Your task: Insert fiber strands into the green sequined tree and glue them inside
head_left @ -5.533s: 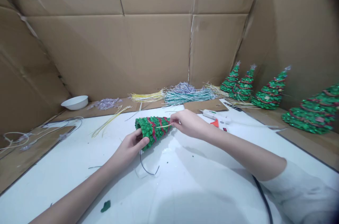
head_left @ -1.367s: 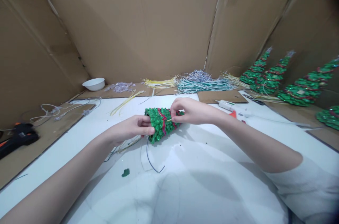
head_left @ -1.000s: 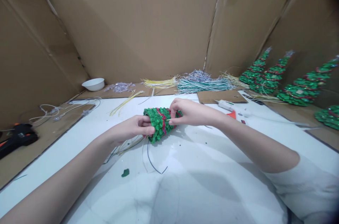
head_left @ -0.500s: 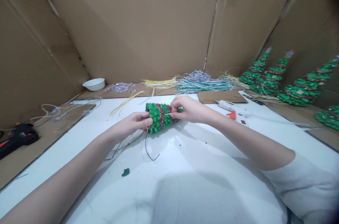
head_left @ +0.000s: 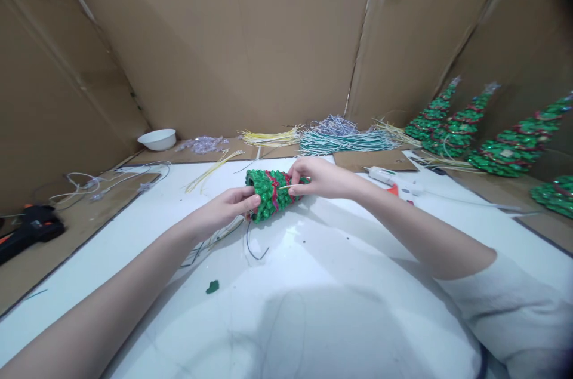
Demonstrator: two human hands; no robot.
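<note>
A small green beaded Christmas tree [head_left: 265,207] with red garland lies on its side over the white table, its open base facing left. My left hand [head_left: 230,207] grips that base, with the thumb outside and the fingers partly hidden at the opening. Over the tree's right part, my right hand [head_left: 316,178] pinches a short, thin yellow wire [head_left: 283,187] whose end points at the garland. The tree's tip is hidden behind this hand. Below the base, loose dark wires [head_left: 254,250] trail on the table.
A hot glue gun [head_left: 380,176] lies right of my hand; a black one [head_left: 33,228] is at far left. Bundled wires [head_left: 344,141], clear beads [head_left: 203,144] and a white bowl [head_left: 159,139] line the back. Finished trees [head_left: 505,146] stand at right beside the cardboard wall [head_left: 268,51].
The whole view has shifted slightly. Both hands keep their hold on the tree and the yellow wire, with only a very small movement of the fingers and tree.
</note>
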